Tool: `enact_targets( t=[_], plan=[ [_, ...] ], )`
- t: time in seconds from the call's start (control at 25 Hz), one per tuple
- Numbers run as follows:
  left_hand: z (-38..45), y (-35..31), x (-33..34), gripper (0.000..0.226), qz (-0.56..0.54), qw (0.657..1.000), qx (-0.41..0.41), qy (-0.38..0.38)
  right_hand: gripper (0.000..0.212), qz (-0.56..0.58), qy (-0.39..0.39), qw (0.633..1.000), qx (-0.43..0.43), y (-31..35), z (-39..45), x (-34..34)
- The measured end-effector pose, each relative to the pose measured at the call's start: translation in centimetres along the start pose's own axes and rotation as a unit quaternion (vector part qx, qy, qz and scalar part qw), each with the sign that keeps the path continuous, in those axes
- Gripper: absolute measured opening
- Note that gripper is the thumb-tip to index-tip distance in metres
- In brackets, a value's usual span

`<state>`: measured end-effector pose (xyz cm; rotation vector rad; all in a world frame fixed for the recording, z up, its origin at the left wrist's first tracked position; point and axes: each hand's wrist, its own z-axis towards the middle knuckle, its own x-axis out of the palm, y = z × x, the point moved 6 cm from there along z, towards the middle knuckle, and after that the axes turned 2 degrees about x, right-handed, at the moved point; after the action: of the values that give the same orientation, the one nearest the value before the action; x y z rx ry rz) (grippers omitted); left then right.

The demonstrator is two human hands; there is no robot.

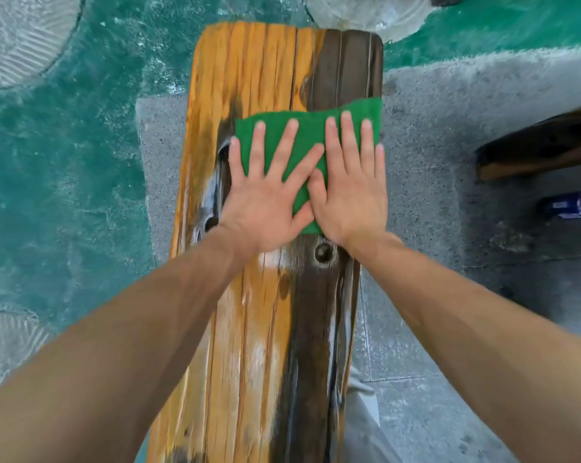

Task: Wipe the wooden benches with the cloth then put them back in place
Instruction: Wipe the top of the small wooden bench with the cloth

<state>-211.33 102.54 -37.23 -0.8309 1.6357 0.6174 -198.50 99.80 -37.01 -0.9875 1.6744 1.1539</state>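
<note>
Both hands flat, fingers spread: left hand (pixel 265 198) & right hand (pixel 351 192) pressing cloth (pixel 307 132) on bench (pixel 249 78). Bench long axis runs away from person; unwiped end beyond cloth.

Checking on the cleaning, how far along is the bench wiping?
Done: the wooden bench looks wet and streaked near the person. In hand: left hand and right hand press the green cloth flat mid-bench. Left: the far end, another bench, then repositioning.
</note>
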Motion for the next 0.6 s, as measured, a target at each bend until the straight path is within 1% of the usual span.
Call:
enact_targets(
  t=[0.16, 0.32, 0.44, 0.52, 0.6],
  plan=[
    [7.1, 3.2, -1.7, 0.073, -0.014, 1.000, -0.012, -0.003, 0.066, -0.053, -0.009, 0.999, -0.003, 0.0, 7.7, -1.8],
    [10.9, 5.7, -2.7, 0.073, -0.035, 0.999, -0.022, 0.008, 0.066, -0.070, -0.002, 0.997, -0.012, 0.8, 12.3, -2.7],
    [12.2, 6.8, -3.3, 0.072, -0.049, 0.998, -0.029, 0.019, 0.065, -0.067, 0.012, 0.998, -0.015, 1.5, 14.4, -3.1],
    [11.6, 7.8, -3.5, 0.071, -0.055, 0.997, -0.044, 0.026, 0.064, -0.068, 0.016, 0.997, -0.020, 2.7, 14.6, -3.0],
    [9.4, 9.2, -2.9, 0.071, -0.053, 0.995, -0.079, 0.019, 0.065, -0.073, 0.016, 0.995, -0.070, 5.0, 13.9, -2.1]
  ],
)
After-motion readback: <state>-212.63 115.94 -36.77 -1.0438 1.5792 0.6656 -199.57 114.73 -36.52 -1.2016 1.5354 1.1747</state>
